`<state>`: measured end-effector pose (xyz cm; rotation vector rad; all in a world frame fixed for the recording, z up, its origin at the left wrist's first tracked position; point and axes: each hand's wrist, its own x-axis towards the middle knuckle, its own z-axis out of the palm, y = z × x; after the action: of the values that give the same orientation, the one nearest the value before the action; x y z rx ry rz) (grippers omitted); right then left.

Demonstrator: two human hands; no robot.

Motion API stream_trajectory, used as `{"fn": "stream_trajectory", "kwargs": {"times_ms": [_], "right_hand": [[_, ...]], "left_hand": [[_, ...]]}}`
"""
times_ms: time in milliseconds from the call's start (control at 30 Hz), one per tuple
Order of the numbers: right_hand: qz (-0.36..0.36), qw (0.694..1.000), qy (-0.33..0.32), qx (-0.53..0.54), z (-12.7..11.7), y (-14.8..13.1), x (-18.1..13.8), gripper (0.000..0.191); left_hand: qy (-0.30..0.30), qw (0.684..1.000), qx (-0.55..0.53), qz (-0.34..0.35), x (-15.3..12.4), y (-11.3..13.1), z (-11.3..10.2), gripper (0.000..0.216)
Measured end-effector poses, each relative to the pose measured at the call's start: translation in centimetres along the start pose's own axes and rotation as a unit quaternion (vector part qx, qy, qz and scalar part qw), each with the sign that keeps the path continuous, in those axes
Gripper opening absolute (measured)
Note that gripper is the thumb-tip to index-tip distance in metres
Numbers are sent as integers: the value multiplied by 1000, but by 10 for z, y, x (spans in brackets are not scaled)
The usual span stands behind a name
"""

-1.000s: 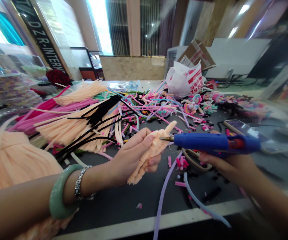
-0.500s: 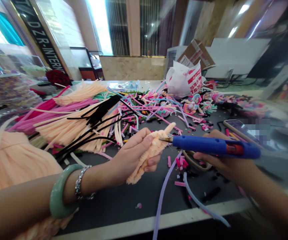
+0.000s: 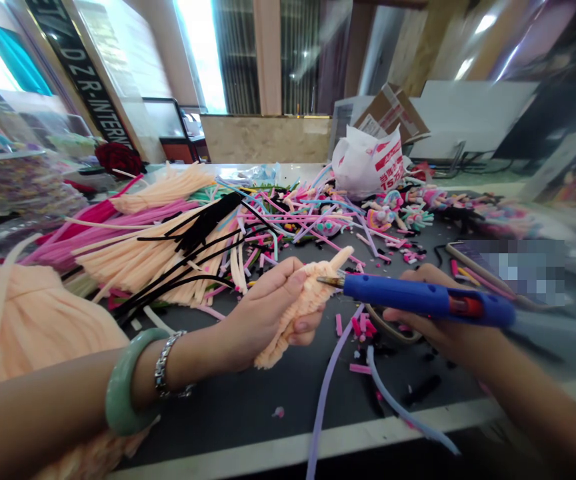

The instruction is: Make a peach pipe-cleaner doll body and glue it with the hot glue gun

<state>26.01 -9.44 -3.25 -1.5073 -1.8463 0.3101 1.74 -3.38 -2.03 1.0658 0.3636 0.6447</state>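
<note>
My left hand [image 3: 273, 307] is closed around a peach fuzzy chenille-stem piece [image 3: 293, 312], coiled into ridges, with one short end sticking up at the top right. In my right hand [image 3: 431, 303] is a blue hot glue gun [image 3: 398, 292], held level. Its metal nozzle points left and touches, or nearly touches, the upper part of the peach piece. The glue gun hides part of the right-hand fingers. A lilac stem [image 3: 335, 373] and a pale blue stem [image 3: 403, 407] lie below the hands.
Peach stem bundles [image 3: 133, 260] and black stems [image 3: 208, 223] lie at left. Coloured cuttings and small fuzzy figures [image 3: 388, 210] spread across the back. A white plastic bag [image 3: 368, 160] stands behind them. A phone [image 3: 498, 267] lies at right.
Both hands hold nearly the same pose. The glue gun's rear end has shifted slightly left and down, while its nozzle stays at the peach piece. The view has moved a little.
</note>
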Motion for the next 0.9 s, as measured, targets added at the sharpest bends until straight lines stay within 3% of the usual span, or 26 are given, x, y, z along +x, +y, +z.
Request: {"fn": "stream_trajectory", "kwargs": {"times_ms": [400,600,900], "right_hand": [[-62,998,16,-19,0,2,4,25],[-40,999,7,15,-1,2,3,25],[-9,1000,3,7,-7,-1,2,43]], "left_hand": [[-26,999,7,22,0,0,-3,14],[-36,998,26,35,-1,-1,-3,16],[-48,998,23,35,-1,-3,-5,14]]}}
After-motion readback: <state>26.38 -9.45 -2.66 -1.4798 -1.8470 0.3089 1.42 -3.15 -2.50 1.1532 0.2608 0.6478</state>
